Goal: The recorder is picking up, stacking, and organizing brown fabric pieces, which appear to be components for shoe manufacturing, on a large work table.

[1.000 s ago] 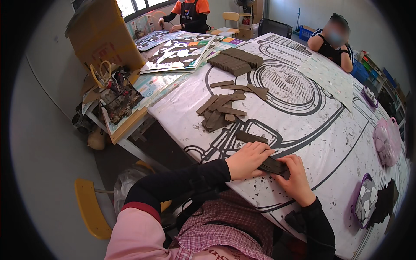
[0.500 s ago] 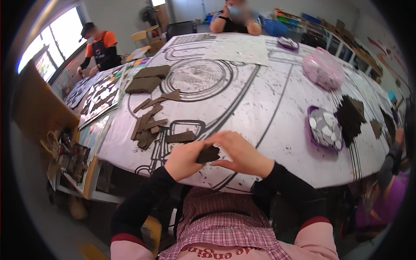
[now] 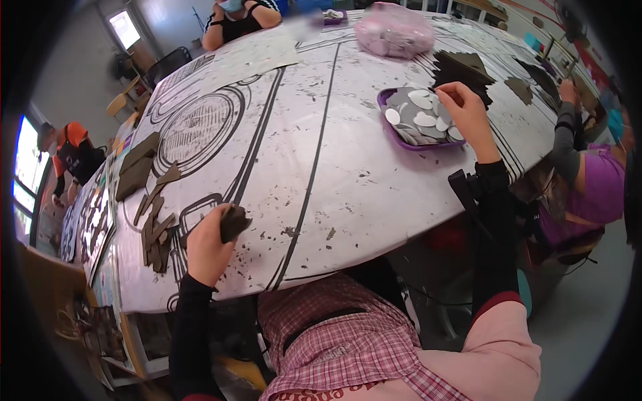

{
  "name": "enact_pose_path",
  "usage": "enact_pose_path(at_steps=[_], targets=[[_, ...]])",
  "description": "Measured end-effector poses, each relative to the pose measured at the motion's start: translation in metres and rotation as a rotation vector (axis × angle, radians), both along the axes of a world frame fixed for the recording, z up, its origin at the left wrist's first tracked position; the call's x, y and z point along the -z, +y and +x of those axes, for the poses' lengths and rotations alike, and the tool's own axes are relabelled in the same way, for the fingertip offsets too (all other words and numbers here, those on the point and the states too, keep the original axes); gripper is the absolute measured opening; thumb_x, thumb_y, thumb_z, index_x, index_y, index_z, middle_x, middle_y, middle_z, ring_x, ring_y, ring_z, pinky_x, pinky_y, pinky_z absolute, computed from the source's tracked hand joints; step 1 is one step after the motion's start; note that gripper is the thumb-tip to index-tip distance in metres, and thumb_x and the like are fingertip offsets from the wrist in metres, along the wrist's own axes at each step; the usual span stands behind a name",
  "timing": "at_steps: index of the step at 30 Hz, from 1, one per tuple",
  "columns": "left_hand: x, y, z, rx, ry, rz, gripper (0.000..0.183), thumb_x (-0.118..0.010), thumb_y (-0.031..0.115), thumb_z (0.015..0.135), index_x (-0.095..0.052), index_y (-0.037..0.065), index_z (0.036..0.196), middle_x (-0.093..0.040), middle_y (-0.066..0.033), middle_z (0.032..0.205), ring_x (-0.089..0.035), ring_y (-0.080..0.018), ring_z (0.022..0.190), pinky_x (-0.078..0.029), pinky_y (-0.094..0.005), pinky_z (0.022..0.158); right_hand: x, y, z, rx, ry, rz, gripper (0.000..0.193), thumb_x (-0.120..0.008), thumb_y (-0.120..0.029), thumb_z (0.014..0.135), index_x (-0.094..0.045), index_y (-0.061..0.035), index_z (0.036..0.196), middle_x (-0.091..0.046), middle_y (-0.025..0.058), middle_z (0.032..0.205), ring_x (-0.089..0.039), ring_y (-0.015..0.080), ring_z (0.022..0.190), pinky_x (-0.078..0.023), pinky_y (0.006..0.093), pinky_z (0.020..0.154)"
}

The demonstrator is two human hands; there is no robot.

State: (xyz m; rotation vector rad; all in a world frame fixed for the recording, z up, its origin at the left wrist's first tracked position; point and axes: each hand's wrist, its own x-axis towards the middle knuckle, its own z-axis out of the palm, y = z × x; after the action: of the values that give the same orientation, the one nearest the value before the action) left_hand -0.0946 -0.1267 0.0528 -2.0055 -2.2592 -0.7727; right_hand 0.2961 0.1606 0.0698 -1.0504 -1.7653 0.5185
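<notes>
My left hand (image 3: 208, 244) is closed around a small dark brown wad of felt-like pieces (image 3: 234, 224), held just above the table near its front edge. Out to the right, my right hand (image 3: 471, 117) reaches over the right side of a purple tray (image 3: 416, 146). Its thumb and fingertips come together in a pinch; whatever they hold is too small to make out. Flat white and grey ovals (image 3: 424, 119) fill the tray. Loose dark brown strips (image 3: 157, 234) lie in a pile left of my left hand.
Thick brown slabs (image 3: 137, 167) lie beyond the strips. A pink plastic bag (image 3: 394, 30) and jagged dark sheets (image 3: 461, 70) are past the tray. Black line drawings and dark crumbs mark the white table cover (image 3: 334, 200). One person (image 3: 592, 180) sits at the right; others are farther off.
My hands have come apart: the left keeps the brown wad, while the right has moved out to the tray of ovals. The view has turned to the right.
</notes>
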Motion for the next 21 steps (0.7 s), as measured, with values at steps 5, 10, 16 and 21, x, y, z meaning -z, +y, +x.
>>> enact_pose_path(at_steps=[5, 10, 16, 21], targets=[[-0.01, -0.012, -0.026, -0.12, 0.114, -0.032, 0.042, -0.071, 0.011, 0.074, -0.054, 0.005, 0.112, -0.063, -0.0163, 0.099, -0.061, -0.0347, 0.091, -0.048, -0.0384, 0.075, 0.014, 0.012, -0.009, -0.04, -0.284, 0.102, 0.021, -0.064, -0.018, 0.082, -0.064, -0.0017, 0.095, -0.063, 0.0104, 0.084, -0.059, 0.0233, 0.076, -0.047, 0.033, 0.069], [-0.031, -0.059, -0.063, -0.302, 0.118, -0.025, 0.042, -0.072, 0.017, 0.076, -0.054, 0.005, 0.112, -0.064, -0.0168, 0.096, -0.061, -0.0369, 0.092, -0.048, -0.0406, 0.076, 0.022, 0.025, -0.006, 0.157, -0.699, 0.413, 0.022, -0.067, -0.024, 0.076, -0.063, -0.0052, 0.085, -0.056, 0.0129, 0.085, -0.054, 0.0337, 0.085, -0.045, 0.0443, 0.072], [-0.025, -0.157, -0.132, -0.593, 0.055, -0.037, 0.048, -0.072, 0.025, 0.077, -0.052, 0.006, 0.116, -0.064, -0.02, 0.097, -0.062, -0.0374, 0.091, -0.049, -0.0414, 0.076, 0.023, 0.001, -0.029, 0.094, -0.552, 0.293, 0.017, -0.067, -0.015, 0.076, -0.058, -0.0034, 0.085, -0.057, 0.0126, 0.086, -0.055, 0.0325, 0.084, -0.044, 0.0419, 0.073], [-0.015, -0.194, -0.207, -0.72, -0.015, 0.12, 0.05, -0.072, 0.026, 0.076, -0.05, 0.006, 0.117, -0.064, -0.0196, 0.097, -0.062, -0.0374, 0.091, -0.048, -0.0441, 0.075, -0.026, -0.024, -0.034, 0.269, -0.641, 0.455, 0.01, -0.061, -0.013, 0.081, -0.058, -0.0028, 0.082, -0.059, 0.0147, 0.082, -0.057, 0.034, 0.081, -0.045, 0.0427, 0.07]])
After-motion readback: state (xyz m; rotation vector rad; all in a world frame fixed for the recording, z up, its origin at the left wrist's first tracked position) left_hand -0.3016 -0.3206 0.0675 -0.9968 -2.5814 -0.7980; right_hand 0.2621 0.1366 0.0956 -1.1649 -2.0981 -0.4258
